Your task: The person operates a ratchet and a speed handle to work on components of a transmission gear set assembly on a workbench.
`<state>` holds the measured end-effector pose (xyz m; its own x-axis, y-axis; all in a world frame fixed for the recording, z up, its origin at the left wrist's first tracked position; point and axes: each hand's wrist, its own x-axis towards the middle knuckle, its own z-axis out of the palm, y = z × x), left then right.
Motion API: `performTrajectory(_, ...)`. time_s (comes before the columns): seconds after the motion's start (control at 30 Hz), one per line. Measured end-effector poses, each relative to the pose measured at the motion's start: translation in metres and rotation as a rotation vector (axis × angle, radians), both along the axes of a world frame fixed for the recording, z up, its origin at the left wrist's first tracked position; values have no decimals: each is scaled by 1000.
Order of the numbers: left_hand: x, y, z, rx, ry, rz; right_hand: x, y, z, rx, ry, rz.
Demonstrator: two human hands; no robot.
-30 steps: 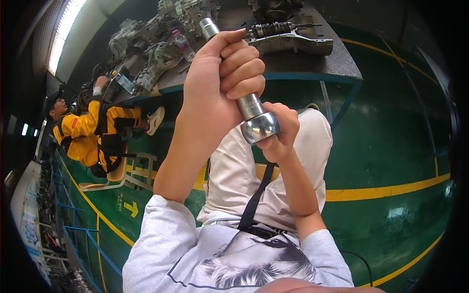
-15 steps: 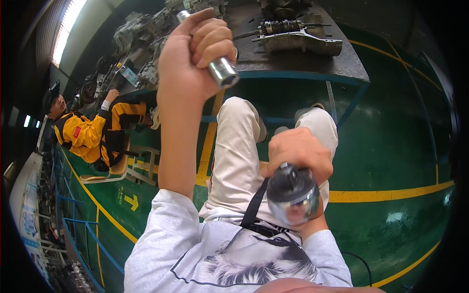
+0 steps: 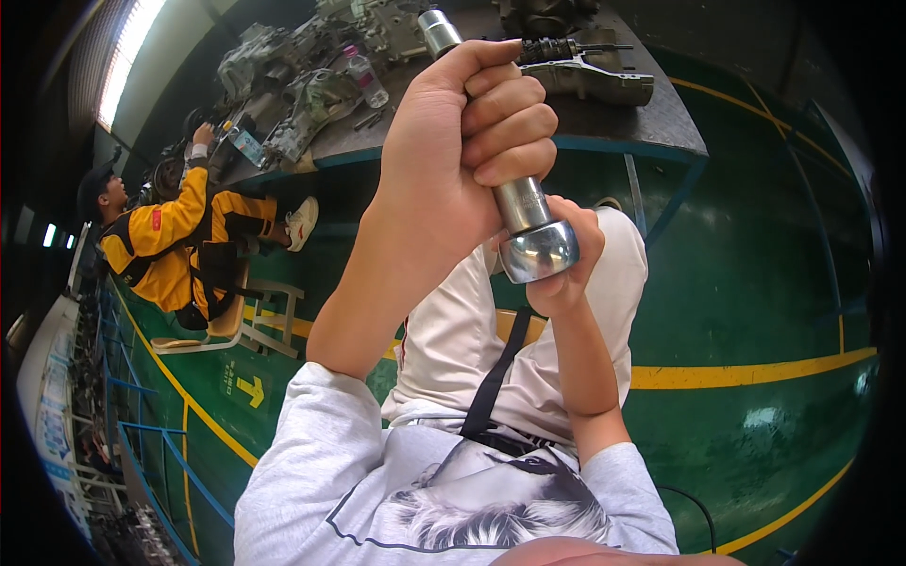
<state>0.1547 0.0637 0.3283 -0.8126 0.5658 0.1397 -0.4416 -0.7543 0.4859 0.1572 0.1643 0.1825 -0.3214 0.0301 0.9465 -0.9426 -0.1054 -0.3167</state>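
Note:
My left hand [image 3: 472,132] is wrapped round a long chrome socket [image 3: 523,202], whose upper end sticks out above the thumb. Its lower end meets the rounded shiny head [image 3: 540,251] of a ratchet wrench. Behind that head my right hand [image 3: 578,247] is closed, fingers partly hidden; the wrench's handle does not show. Both hands are up in front of my knees, the socket tilted down to the right. Whether the socket is fully seated on the wrench I cannot tell.
Ahead stands a metal-topped table [image 3: 651,123] with a blue frame. On it lie a gear housing [image 3: 604,85], several metal castings [image 3: 311,108] and a bottle with a pink label [image 3: 364,77]. A person in yellow and black [image 3: 156,241] sits at the left.
My left hand has moved right and down with the socket. My right hand has come up from my lap, bringing the wrench head against the socket's lower end. The seated person's arm is raised.

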Motion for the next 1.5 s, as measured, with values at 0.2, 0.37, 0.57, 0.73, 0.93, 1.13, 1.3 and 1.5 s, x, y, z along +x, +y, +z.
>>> performTrajectory(0.2,2,-3,4,-23,-58,-76,3,-5,34,-246,60,211)
performTrajectory(0.37,2,-12,7,9,-90,-125,20,-2,39,-109,-51,138)
performTrajectory(0.57,6,-2,-7,75,-48,-158,20,-8,27,-329,-57,244)
performTrajectory(0.73,-5,-6,-6,42,-82,-50,12,2,0,-106,-351,373)
performTrajectory(0.93,-48,-45,-6,197,-115,109,21,12,32,1,99,332)
performTrajectory(1.13,-30,-42,-5,158,-179,146,12,11,34,45,6,390)
performTrajectory(1.3,5,-5,1,-11,-23,55,-16,-2,14,-140,-56,426)
performTrajectory(1.5,-15,-4,-6,26,-63,90,-25,-6,12,-191,-210,493)
